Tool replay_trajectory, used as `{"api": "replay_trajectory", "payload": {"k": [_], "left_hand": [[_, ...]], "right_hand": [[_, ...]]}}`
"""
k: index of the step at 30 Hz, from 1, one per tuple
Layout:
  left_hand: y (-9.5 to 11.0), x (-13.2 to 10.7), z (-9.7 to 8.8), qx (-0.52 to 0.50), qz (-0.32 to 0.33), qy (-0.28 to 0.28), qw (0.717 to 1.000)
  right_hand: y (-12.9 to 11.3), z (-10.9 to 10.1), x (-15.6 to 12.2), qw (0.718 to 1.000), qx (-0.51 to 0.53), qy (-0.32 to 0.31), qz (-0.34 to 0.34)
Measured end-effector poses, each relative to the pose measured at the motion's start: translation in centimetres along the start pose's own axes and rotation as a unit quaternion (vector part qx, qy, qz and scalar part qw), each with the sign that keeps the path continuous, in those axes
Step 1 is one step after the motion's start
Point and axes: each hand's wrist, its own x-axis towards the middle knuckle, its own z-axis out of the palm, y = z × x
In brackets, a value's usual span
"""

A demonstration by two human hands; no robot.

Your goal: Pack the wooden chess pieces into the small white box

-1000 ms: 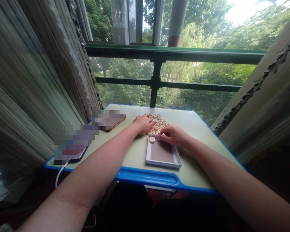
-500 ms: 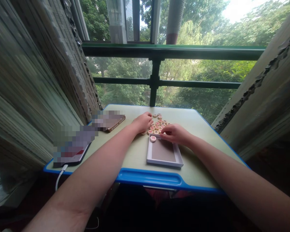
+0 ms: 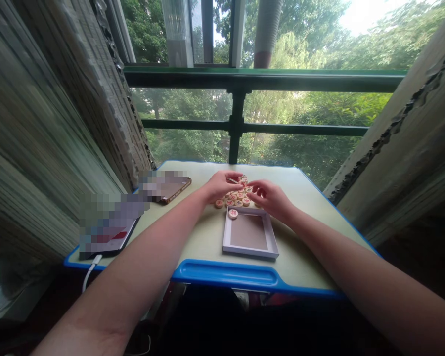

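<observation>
i saw one round piece (image 3: 233, 213) in the shallow box (image 3: 250, 252), the other pieces (image 3: 239, 202) beyond it on the counter (image 3: 296, 262) beside left hand (image 3: 222, 185) and right hand (image 3: 270, 198), fingers curved, whether gripping i couldn't tell.

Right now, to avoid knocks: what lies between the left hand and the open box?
Round pieces lie between the left hand and the box in the head view.

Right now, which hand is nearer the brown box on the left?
Left. The left hand is to the right of the brown box, with a gap between; the right hand is farther right.
</observation>
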Motion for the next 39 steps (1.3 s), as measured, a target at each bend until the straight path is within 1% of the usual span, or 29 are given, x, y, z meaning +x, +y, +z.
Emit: {"api": "replay_trajectory", "payload": {"k": [2,5,8,12,16,20,26,30,34,37,39], "left_hand": [[0.2,-0.2,0.2,-0.022,-0.008,-0.015,1.0],[0.3,-0.4,0.6,-0.026,-0.007,-0.031,0.999],[0.3,-0.5,1.0,-0.017,-0.002,-0.039,0.999],[0.2,-0.5,1.3,0.007,0.005,-0.039,0.999],[0.0,-0.4,1.1,0.019,0.017,-0.053,0.998],[0.1,-0.5,0.8,0.011,0.011,-0.069,0.997],[0.4,-0.6,0.5,0.024,0.0,-0.05,0.998],[0.3,-0.6,0.6,0.046,-0.011,-0.04,0.998],[0.4,-0.7,0.5,0.058,-0.014,-0.05,0.997],[0.8,-0.9,0.2,0.076,-0.02,-0.063,0.995],[1.2,-1.2,-0.1,0.082,-0.028,-0.062,0.994]], "right_hand": [[0.1,0.1,0.0,1.0,0.0,0.004,-0.015],[0.3,0.2,-0.1,1.0,0.003,0.01,-0.028],[0.6,0.3,-0.1,1.0,-0.002,0.022,-0.018],[0.8,0.3,-0.1,1.0,-0.001,0.015,-0.013],[0.7,0.3,-0.1,1.0,0.015,0.012,-0.019],[0.6,0.3,-0.2,0.999,0.027,0.02,-0.021],[0.5,0.0,0.0,0.999,0.029,0.034,-0.026],[0.6,0.0,0.0,0.998,0.028,0.025,-0.04],[0.8,0.2,-0.1,0.999,0.013,0.012,-0.04],[0.6,0.3,-0.2,0.999,0.004,0.002,-0.038],[0.3,0.2,-0.3,0.999,0.002,-0.006,-0.042]]}}
